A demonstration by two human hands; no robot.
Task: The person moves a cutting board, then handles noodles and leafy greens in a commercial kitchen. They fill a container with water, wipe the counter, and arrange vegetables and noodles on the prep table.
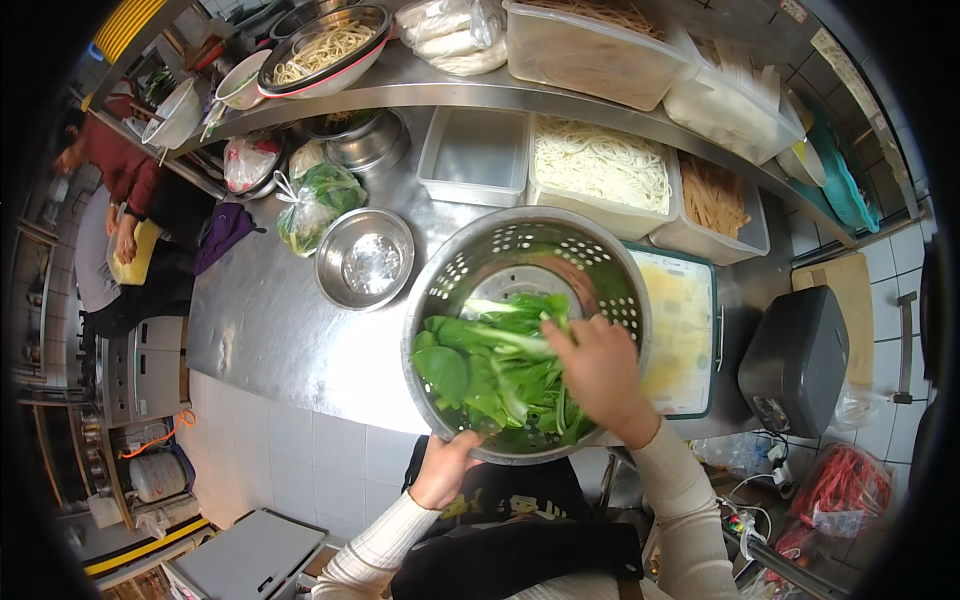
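Observation:
A large perforated steel colander [433,300] is at the front edge of the steel worktable, tilted slightly towards me. Its near rim is in the grip of my left hand [444,466], thumb on top and fingers hidden beneath. Inside lie leafy greens [487,360] with pale stems, bok choy by their look. My right hand [604,367] reaches over the colander's right side, curled on the greens near a pale stem; its lower fingers are partly hidden and slightly blurred. Left of the colander stands a shiny steel bowl [365,259].
Behind are an uncovered plastic tub [474,161], a tub of white noodles [600,169] and a bag of greens [319,202]. A shelf [442,94] overhangs the back. To the right are a green-rimmed lidded box [679,330] and a dark bin [795,364]. Another person [127,195] works at far left.

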